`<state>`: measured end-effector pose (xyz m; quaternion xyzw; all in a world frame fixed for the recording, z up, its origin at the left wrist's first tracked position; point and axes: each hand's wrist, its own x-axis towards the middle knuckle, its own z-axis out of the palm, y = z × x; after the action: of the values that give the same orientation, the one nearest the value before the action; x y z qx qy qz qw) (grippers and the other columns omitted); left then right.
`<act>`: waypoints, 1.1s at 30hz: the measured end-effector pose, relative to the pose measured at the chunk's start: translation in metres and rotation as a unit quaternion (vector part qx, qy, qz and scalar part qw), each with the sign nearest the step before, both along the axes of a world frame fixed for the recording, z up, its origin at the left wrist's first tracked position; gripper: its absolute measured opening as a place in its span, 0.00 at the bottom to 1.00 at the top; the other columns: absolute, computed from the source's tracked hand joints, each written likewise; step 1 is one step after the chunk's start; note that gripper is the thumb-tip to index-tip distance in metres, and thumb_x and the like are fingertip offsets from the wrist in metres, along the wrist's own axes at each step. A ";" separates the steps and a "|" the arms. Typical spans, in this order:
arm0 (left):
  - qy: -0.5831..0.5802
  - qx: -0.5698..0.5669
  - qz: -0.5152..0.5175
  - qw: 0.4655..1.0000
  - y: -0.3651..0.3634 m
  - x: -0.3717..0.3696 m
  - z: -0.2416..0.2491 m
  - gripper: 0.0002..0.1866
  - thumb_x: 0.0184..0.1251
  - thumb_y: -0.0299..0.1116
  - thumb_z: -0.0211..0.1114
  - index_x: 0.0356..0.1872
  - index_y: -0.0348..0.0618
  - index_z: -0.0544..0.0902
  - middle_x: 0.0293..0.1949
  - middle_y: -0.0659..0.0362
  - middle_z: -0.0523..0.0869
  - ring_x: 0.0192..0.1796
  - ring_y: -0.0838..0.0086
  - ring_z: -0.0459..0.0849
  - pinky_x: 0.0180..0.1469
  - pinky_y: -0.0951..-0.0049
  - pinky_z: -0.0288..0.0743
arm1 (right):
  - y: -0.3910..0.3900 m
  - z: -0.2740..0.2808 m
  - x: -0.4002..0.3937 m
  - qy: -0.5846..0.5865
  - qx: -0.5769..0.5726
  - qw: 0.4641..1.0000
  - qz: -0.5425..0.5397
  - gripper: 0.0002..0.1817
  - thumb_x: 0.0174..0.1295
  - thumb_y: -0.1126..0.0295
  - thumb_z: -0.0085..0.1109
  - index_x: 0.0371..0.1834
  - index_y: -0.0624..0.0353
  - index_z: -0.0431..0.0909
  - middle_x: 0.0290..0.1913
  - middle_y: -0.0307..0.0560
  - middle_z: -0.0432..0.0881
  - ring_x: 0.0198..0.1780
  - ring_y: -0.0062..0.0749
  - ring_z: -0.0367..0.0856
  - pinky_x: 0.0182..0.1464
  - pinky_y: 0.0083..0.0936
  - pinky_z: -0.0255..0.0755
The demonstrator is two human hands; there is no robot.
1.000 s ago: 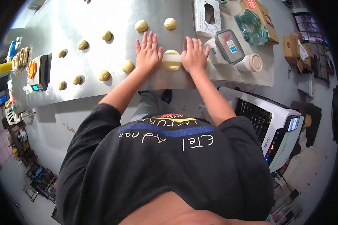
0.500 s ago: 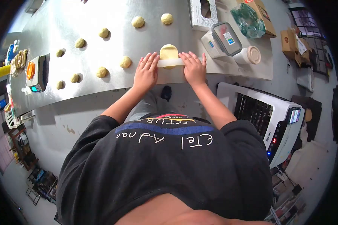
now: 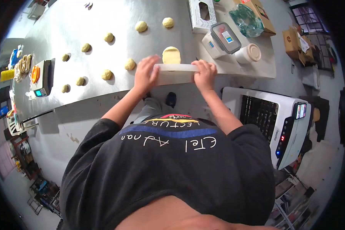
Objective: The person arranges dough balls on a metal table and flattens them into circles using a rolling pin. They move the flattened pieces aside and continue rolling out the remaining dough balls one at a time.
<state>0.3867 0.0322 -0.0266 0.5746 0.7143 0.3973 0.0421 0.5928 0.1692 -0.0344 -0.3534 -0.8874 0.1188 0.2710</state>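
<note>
A white rolling pin (image 3: 178, 68) lies crosswise near the front edge of the steel table, over the near end of a flattened oval of pale yellow dough (image 3: 171, 55). My left hand (image 3: 146, 73) grips the pin's left end, its fingers slightly blurred. Round the right end, the fingers of my right hand (image 3: 205, 76) are curled. Just left of my left hand sits a dough ball (image 3: 130, 64), and another dough ball (image 3: 107, 74) is farther left.
Several more dough balls (image 3: 141, 26) stand in two rows on the steel table (image 3: 88, 78). A kitchen scale (image 3: 42, 78) is at the left. On the right are a patterned box (image 3: 201, 16), a lidded plastic container (image 3: 221, 40) and a white tub (image 3: 248, 53). An air cooler (image 3: 272, 119) stands beside me.
The rolling pin has come slightly towards me, uncovering more of the dough. My fingers, stretched out over the pin before, are now bent round its ends. The view has shifted slightly.
</note>
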 end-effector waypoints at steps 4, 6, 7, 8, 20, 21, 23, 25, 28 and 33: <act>-0.107 -0.065 0.055 0.991 0.053 -0.008 0.006 0.19 0.67 0.32 0.50 0.56 0.38 0.75 0.54 0.46 0.80 0.61 0.53 0.74 0.65 0.59 0.64 | 0.018 0.006 0.039 0.041 0.044 0.998 -0.035 0.16 0.45 0.78 0.57 0.38 0.44 0.80 0.38 0.37 0.78 0.45 0.44 0.73 0.51 0.38 0.66; -0.032 -0.121 0.022 0.992 0.077 -0.017 -0.009 0.20 0.67 0.31 0.49 0.58 0.37 0.74 0.55 0.45 0.79 0.62 0.53 0.73 0.66 0.59 0.64 | 0.021 0.001 0.059 0.042 0.053 0.997 -0.047 0.17 0.45 0.78 0.57 0.38 0.45 0.80 0.39 0.39 0.77 0.45 0.45 0.73 0.52 0.38 0.65; 0.052 -0.127 -0.042 0.990 0.086 -0.020 -0.033 0.22 0.66 0.31 0.51 0.61 0.39 0.71 0.54 0.44 0.80 0.60 0.52 0.75 0.64 0.60 0.67 | 0.021 -0.002 0.069 0.025 0.049 0.996 -0.063 0.17 0.45 0.78 0.57 0.39 0.45 0.80 0.41 0.39 0.76 0.46 0.45 0.72 0.53 0.39 0.65; 0.136 -0.132 -0.106 0.976 0.090 -0.017 -0.034 0.25 0.65 0.31 0.52 0.64 0.41 0.68 0.53 0.43 0.80 0.58 0.51 0.77 0.63 0.61 0.69 | 0.020 -0.003 0.077 0.007 0.045 0.996 -0.079 0.17 0.45 0.78 0.57 0.39 0.45 0.80 0.42 0.40 0.76 0.47 0.45 0.72 0.54 0.39 0.64; 0.078 -0.401 -0.231 0.883 0.133 -0.031 0.024 0.16 0.52 0.34 0.63 0.43 0.39 0.84 0.42 0.47 0.83 0.47 0.54 0.81 0.51 0.61 0.76 | -0.013 -0.018 0.138 -0.027 -0.045 0.986 -0.158 0.20 0.44 0.80 0.54 0.41 0.45 0.79 0.43 0.41 0.73 0.51 0.47 0.69 0.57 0.44 0.63; 0.099 -0.388 -0.259 0.879 0.132 -0.032 0.027 0.16 0.52 0.34 0.63 0.42 0.39 0.84 0.41 0.47 0.82 0.46 0.55 0.81 0.50 0.62 0.76 | -0.014 -0.019 0.140 -0.017 -0.044 0.985 -0.164 0.21 0.44 0.80 0.54 0.41 0.45 0.79 0.43 0.41 0.73 0.51 0.47 0.69 0.57 0.44 0.63; 0.088 -0.386 -0.282 0.874 0.125 -0.031 0.048 0.17 0.51 0.34 0.62 0.42 0.38 0.84 0.40 0.48 0.82 0.45 0.57 0.81 0.50 0.63 0.76 | -0.015 -0.020 0.145 -0.023 -0.046 0.984 -0.168 0.20 0.44 0.80 0.55 0.41 0.45 0.79 0.43 0.41 0.73 0.51 0.47 0.69 0.57 0.43 0.63; 0.077 -0.385 -0.304 0.868 0.116 -0.030 0.056 0.17 0.51 0.33 0.62 0.42 0.38 0.83 0.39 0.50 0.82 0.44 0.59 0.81 0.49 0.64 0.76 | -0.016 -0.020 0.146 -0.030 -0.047 0.984 -0.171 0.20 0.44 0.81 0.55 0.41 0.45 0.79 0.43 0.41 0.73 0.51 0.47 0.69 0.57 0.43 0.63; -0.015 -0.364 -0.296 0.883 0.102 -0.033 0.061 0.16 0.53 0.31 0.62 0.43 0.37 0.81 0.39 0.53 0.81 0.43 0.65 0.81 0.49 0.67 0.76 | -0.016 -0.019 0.146 -0.026 -0.042 0.984 -0.173 0.20 0.44 0.81 0.55 0.42 0.45 0.79 0.43 0.41 0.73 0.50 0.47 0.69 0.56 0.43 0.64; -0.508 -0.360 -0.129 0.772 0.081 -0.039 0.016 0.17 0.59 0.33 0.61 0.48 0.38 0.76 0.39 0.56 0.80 0.42 0.70 0.81 0.45 0.70 0.78 | -0.009 -0.016 0.139 -0.016 -0.019 0.987 -0.156 0.19 0.45 0.80 0.56 0.41 0.45 0.79 0.41 0.40 0.74 0.49 0.46 0.71 0.55 0.42 0.65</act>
<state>0.3478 0.1135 -0.0110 0.3185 0.5984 0.3365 0.6536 0.7319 0.1605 -0.0509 -0.4945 -0.8231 0.0859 0.2656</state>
